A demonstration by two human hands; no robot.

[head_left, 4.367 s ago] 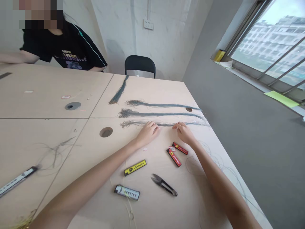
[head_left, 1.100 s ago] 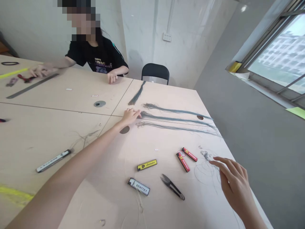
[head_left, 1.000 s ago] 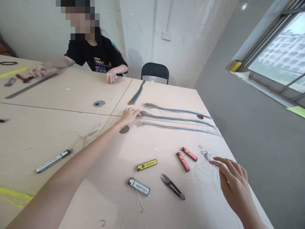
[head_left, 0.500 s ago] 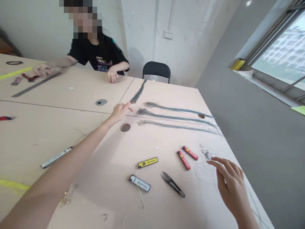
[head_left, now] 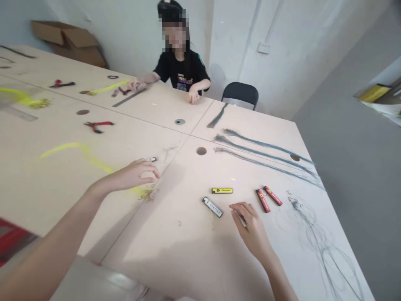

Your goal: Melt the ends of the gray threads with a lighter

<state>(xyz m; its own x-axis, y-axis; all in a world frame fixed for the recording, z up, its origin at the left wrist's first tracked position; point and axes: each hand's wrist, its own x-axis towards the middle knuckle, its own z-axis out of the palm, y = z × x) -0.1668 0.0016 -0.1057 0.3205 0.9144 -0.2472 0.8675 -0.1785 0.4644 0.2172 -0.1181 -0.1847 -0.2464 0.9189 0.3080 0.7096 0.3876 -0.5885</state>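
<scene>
My right hand (head_left: pixel 252 223) is shut on black thread snips (head_left: pixel 241 218), with only their metal blade showing between the fingers. Just left of it lie a white Bentley-branded case (head_left: pixel 212 207) and a yellow Lamborghini-branded case (head_left: pixel 222 190). Two red Ferrari-branded cases (head_left: pixel 266 199) lie to its right. My left hand (head_left: pixel 134 174) hovers with curled fingers beside a yellow fibre tuft (head_left: pixel 145 194). A small white-and-dark object (head_left: pixel 152 159) sits just past those fingers, and I cannot tell whether it is held. Grey-green fibre bundles (head_left: pixel 263 154) stretch across the far table.
A seated co-worker (head_left: pixel 181 69) rests a hand (head_left: pixel 193 97) on the far table edge, the other hand (head_left: pixel 136 85) near a steel ruler (head_left: pixel 128 97). Red-handled pliers (head_left: pixel 98 124) and a yellow strand (head_left: pixel 75 147) lie left. Loose fibres (head_left: pixel 322 246) trail at right. Cardboard (head_left: pixel 69 39) stands behind.
The view has swung left. My right hand has moved down to the snips and lifted them from the table. My left hand has moved left and back from the fibre bundles.
</scene>
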